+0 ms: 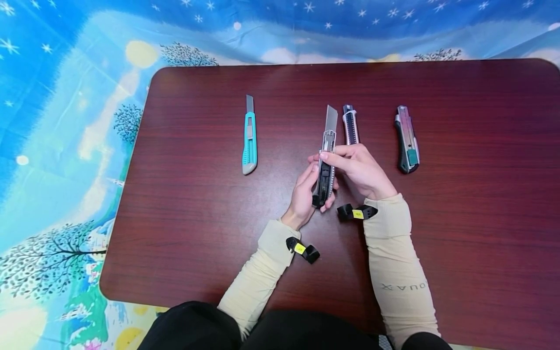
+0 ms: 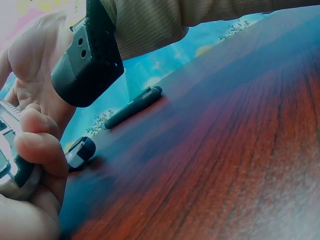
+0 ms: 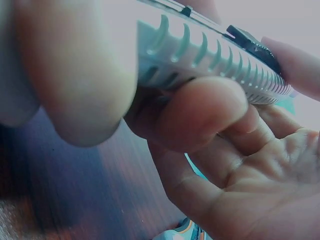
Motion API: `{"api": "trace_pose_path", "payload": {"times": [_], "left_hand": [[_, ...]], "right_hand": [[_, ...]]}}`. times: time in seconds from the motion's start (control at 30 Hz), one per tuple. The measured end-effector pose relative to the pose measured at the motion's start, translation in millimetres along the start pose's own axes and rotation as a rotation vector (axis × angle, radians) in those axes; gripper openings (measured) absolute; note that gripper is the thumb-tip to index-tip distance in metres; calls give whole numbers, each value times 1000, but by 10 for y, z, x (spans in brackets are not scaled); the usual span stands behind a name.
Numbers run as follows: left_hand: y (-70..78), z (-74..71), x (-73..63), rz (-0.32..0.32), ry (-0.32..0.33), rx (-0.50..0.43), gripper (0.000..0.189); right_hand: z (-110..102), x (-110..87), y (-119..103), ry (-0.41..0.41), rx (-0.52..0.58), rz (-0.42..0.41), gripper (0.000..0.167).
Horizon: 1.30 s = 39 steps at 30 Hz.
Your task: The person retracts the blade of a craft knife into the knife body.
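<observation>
A large utility knife [image 1: 325, 180] with a silver and black body is held over the table, its wide blade [image 1: 331, 118] out and aimed at the far side. My left hand [image 1: 303, 194] grips the lower handle from the left, fingertips showing past its right edge. From the right, my right hand [image 1: 359, 171] pinches the body below the blade, thumb on the upper face. Curled left fingers [image 2: 42, 145] wrap the butt end in the left wrist view. The right wrist view has the ribbed side of the knife [image 3: 200, 47] close up, with the left palm [image 3: 275, 185] beneath.
Left of the hands lies a teal utility knife [image 1: 250, 141], blade out. Behind my right hand lies a white and black utility knife [image 1: 351, 125], partly hidden. A black and silver one with a green slider [image 1: 408, 141] is farther right. A dark red-brown table [image 1: 183, 218] carries them.
</observation>
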<state>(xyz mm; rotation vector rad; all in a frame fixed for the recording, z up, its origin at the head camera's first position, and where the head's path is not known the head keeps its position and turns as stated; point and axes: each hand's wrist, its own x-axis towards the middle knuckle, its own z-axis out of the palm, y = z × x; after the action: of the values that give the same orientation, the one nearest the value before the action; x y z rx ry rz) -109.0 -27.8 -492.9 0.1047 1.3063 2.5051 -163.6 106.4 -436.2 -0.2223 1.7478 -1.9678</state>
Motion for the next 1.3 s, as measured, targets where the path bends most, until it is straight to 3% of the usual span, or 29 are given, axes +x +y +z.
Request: {"api": "trace_pose_path", "payload": {"times": [0.43, 1.3], "left_hand": [[-6, 7, 4, 0, 6, 7, 33], [-12, -16, 11, 6, 8, 12, 32]], "right_hand": [[1, -23, 0, 0, -4, -3, 31], [11, -25, -25, -38, 50, 18, 26]]}}
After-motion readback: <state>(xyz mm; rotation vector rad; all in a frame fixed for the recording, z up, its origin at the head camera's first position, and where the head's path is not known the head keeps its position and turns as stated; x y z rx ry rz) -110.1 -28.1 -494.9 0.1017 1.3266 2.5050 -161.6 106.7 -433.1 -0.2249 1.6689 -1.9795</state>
